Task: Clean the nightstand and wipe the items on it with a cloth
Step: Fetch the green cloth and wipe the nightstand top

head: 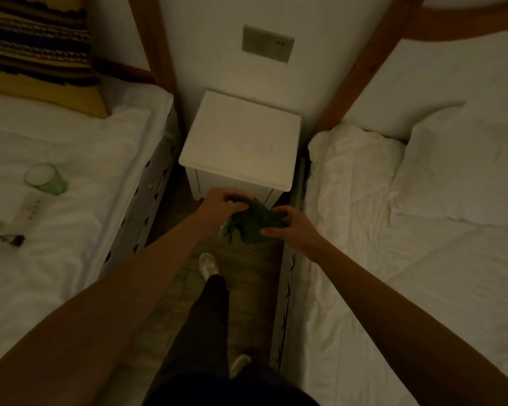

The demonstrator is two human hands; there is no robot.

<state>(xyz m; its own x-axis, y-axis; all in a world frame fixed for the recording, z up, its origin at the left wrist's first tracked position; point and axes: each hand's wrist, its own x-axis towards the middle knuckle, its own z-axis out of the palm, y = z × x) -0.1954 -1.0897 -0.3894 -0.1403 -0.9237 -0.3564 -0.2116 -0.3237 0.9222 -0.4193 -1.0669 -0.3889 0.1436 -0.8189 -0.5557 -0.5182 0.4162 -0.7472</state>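
A white nightstand [241, 139] stands against the wall between two beds, its top bare. In front of it, below its front edge, both my hands hold a dark green cloth [254, 222]. My left hand [220, 205] grips the cloth's upper left part with curled fingers. My right hand [291, 227] pinches its right side. A green glass [46, 178] lies tilted on the left bed, with a flat pale item [27, 206] and a small dark object [12, 238] beside it.
The white left bed [71, 230] carries a striped yellow pillow [38, 54]. On the other side, the right bed [423, 259] has white pillows. A wall plate [267, 43] sits above the nightstand. My legs and shoes stand in the narrow floor aisle [247, 273].
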